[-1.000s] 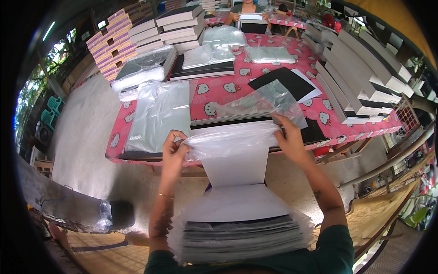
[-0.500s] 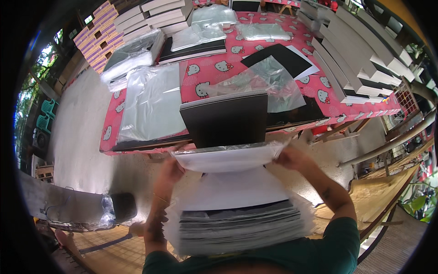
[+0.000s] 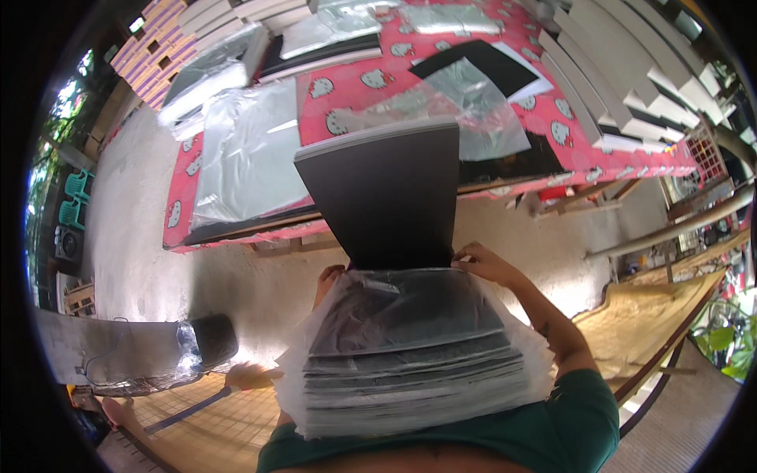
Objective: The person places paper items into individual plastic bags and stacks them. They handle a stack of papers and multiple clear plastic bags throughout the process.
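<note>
Before pink table, dark board upright, lower edge clamped in both hands' grip.

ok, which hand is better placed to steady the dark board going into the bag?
Probably right. The right hand has its fingers at the lower corner of the dark board, at the clear bag mouth. The left hand is mostly hidden behind the bag.
</note>
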`<state>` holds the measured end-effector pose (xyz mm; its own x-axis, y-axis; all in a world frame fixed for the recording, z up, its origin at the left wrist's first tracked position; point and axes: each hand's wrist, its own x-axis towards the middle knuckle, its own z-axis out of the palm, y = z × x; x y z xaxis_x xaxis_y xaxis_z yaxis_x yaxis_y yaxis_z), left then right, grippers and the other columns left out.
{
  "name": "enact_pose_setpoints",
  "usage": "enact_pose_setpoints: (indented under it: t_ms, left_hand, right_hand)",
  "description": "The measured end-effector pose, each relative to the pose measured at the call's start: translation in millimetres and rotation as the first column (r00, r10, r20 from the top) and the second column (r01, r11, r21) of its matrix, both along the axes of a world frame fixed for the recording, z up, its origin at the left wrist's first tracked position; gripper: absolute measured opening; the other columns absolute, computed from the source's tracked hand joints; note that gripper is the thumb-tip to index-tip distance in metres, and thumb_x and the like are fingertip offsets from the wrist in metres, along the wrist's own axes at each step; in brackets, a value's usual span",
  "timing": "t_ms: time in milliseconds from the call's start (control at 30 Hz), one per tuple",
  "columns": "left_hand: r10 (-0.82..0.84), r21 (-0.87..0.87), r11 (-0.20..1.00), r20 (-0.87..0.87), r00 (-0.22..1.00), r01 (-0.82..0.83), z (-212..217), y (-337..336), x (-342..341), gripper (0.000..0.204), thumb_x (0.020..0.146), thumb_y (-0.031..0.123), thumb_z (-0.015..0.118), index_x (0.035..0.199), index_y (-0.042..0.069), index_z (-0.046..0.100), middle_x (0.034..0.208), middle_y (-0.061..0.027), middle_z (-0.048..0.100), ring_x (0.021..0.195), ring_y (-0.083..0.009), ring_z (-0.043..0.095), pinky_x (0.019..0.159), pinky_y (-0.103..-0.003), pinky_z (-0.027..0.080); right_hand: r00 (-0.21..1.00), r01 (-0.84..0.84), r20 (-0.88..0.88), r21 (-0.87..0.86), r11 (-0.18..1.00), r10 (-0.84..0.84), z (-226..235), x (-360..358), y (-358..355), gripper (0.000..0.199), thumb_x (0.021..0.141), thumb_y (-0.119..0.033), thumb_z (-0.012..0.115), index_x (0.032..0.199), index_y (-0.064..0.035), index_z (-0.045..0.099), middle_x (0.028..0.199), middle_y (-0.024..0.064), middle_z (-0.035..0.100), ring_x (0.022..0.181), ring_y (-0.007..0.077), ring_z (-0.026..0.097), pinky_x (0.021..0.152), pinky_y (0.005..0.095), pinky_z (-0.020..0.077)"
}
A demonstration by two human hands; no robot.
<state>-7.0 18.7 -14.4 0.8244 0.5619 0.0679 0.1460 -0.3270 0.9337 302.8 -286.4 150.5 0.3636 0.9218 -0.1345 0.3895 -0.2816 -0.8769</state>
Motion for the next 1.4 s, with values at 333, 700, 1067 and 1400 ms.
enact_pose_setpoints:
  t_ms: [333, 700, 1067, 1400]
  left_hand:
    - [-0.128, 0.168, 0.976, -0.066, 0.990, 0.138, 69.4, -9.1, 8.1, 0.020, 0.081, 0.011, 0.060, 0.097, 0.000, 0.064, 0.111, -0.0120, 0.058, 0.100, -0.0253, 0.059, 0.086, -0.030, 0.047]
    - [-0.148, 0.250, 0.956, -0.035, 0.988, 0.152, 78.4, -19.5, -1.0, 0.020, 0.076, 0.008, 0.062, 0.094, 0.000, 0.063, 0.103, -0.0187, 0.058, 0.097, -0.0309, 0.058, 0.084, -0.033, 0.046]
    - [0.216, 0.090, 0.976, -0.337, 0.917, -0.197, -5.7, -6.8, 21.2, 0.013, 0.070, 0.010, 0.063, 0.076, -0.001, 0.062, 0.072, -0.0205, 0.060, 0.070, -0.0338, 0.060, 0.065, -0.041, 0.047]
    - [0.674, 0.071, 0.644, 0.419, 0.609, -0.762, 145.3, 51.2, 51.3, 0.013, 0.088, 0.008, 0.051, 0.095, -0.001, 0.057, 0.084, -0.0066, 0.059, 0.075, -0.0164, 0.054, 0.071, -0.029, 0.045]
  right_hand:
    - [0.358, 0.157, -0.901, -0.202, 0.967, -0.246, -27.9, 20.6, -5.3, 0.021, 0.090, -0.029, 0.059, 0.097, -0.0095, 0.057, 0.081, -0.0011, 0.052, 0.066, 0.0086, 0.046, 0.058, 0.0250, 0.0386]
    - [0.164, 0.242, -0.941, -0.252, 0.937, -0.295, -43.0, 3.2, 6.2, 0.026, 0.093, -0.021, 0.057, 0.110, -0.0013, 0.056, 0.102, 0.0082, 0.062, 0.090, 0.0177, 0.061, 0.082, 0.0317, 0.0497]
    - [0.730, 0.665, -0.215, -0.001, 0.747, -0.649, -97.6, 31.8, 20.9, 0.015, 0.090, -0.012, 0.059, 0.098, -0.0001, 0.058, 0.088, 0.0065, 0.063, 0.081, 0.0159, 0.059, 0.073, 0.0299, 0.0468]
    - [0.418, 0.653, 0.753, 0.140, 0.744, -0.508, 128.9, 247.0, 143.2, 0.046, 0.083, -0.037, 0.062, 0.112, -0.0013, 0.060, 0.106, 0.0236, 0.060, 0.099, 0.0396, 0.058, 0.083, 0.0431, 0.0470]
